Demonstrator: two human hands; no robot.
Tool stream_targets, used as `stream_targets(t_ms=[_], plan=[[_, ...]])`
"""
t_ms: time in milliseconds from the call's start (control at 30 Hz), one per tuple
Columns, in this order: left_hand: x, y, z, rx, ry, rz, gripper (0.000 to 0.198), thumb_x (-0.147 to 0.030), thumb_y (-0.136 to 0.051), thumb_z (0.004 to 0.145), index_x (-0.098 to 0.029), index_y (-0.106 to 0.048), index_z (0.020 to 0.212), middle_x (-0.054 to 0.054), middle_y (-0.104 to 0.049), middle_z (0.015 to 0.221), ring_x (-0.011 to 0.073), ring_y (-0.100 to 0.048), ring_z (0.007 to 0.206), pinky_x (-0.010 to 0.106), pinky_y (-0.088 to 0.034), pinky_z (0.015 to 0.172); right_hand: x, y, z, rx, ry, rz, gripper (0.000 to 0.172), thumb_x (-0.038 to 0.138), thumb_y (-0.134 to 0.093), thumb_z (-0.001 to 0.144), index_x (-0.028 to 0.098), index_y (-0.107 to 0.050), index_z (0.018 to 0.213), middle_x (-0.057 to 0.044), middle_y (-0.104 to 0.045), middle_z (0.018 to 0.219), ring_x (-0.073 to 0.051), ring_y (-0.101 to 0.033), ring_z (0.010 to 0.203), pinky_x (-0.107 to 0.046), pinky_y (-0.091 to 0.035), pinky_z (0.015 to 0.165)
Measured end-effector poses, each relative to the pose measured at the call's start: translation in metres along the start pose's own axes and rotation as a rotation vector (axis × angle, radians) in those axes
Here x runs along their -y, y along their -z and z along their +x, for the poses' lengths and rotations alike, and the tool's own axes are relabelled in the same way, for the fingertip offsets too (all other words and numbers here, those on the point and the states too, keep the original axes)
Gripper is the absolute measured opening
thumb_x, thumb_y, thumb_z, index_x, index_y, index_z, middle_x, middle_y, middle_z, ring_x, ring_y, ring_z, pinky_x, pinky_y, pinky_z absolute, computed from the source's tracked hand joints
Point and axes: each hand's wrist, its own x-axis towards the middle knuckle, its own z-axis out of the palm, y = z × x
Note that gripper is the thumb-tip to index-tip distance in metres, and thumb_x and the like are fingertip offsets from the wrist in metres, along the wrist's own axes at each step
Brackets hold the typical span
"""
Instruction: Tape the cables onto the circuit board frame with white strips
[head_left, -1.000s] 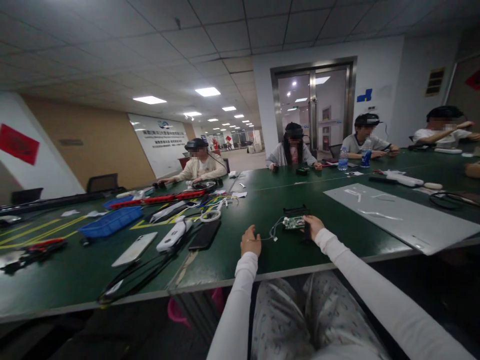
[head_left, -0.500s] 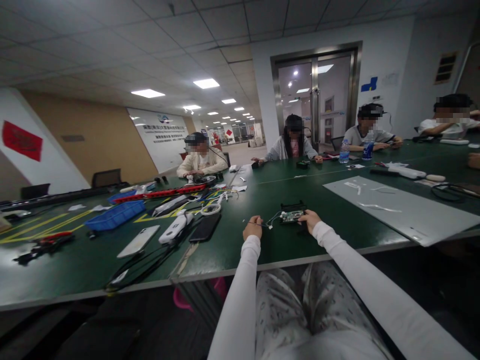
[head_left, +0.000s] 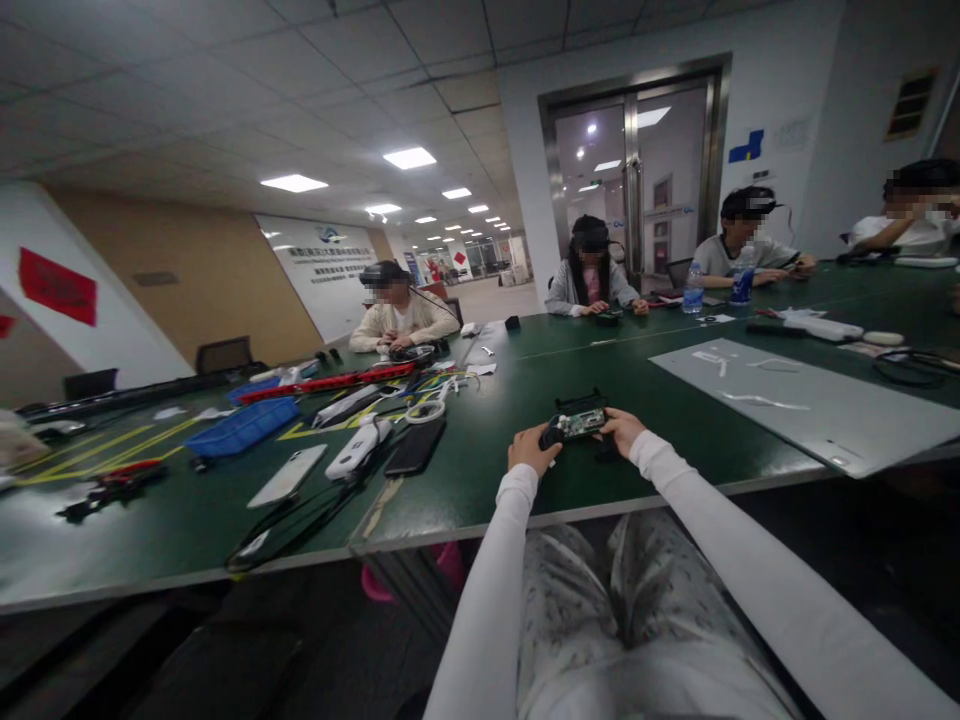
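Head view: left of the flat grey panel (head_left: 817, 418), the right hand (head_left: 624, 434) pinched a component-studded, rectangular circuit board (head_left: 582, 424); the left hand (head_left: 531, 450) curled at its opposite end, grip unclear.

Room rightward to grey board (head_left: 814, 415); leftward, likely phone (head_left: 415, 447) blocks.

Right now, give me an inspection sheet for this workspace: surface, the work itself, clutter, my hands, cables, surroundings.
Surface: green tabletop, marked with yellow lines at left.
Work: circuit board, between the hands.
Clutter: blue plastic tray, white phone and black phone at left; grey panel at right.
Hands: left hand at the board's left end, grip unclear; right hand holding its right end.
Cables: black cable near the front edge.
Surroundings: glass double door beyond.
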Motion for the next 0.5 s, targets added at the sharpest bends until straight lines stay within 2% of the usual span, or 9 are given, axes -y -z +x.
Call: stream_targets(t_ms=[200, 500], plan=[[-0.0014, -0.0004, -0.0008, 0.0, 0.012, 0.027, 0.063, -0.049, -0.059, 0.063, -0.028, -0.039, 0.12, 0.002, -0.049, 0.118, 0.0226, -0.036, 0.112, 0.033, -0.032, 0.087, 0.0024, -0.0007, -0.0033, 0.048, -0.009, -0.005, 0.044, -0.006, -0.042, 0.045, 0.018, -0.057, 0.079, 0.0, -0.063, 0.074, -0.017, -0.059, 0.075, -0.032, -0.05, 0.067], [0.0055, -0.0044, 0.0015, -0.093, -0.041, -0.07, 0.059, -0.045, -0.062, 0.061, -0.024, -0.046, 0.113, 0.004, -0.054, 0.106, 0.0216, -0.045, 0.101, 0.031, -0.037, 0.084, 0.0069, -0.0011, -0.0088, 0.13, -0.01, -0.009, 0.046, -0.005, -0.046, 0.045, 0.018, -0.055, 0.084, 0.0, -0.064, 0.08, -0.018, -0.059, 0.079, -0.035, -0.048, 0.071]])
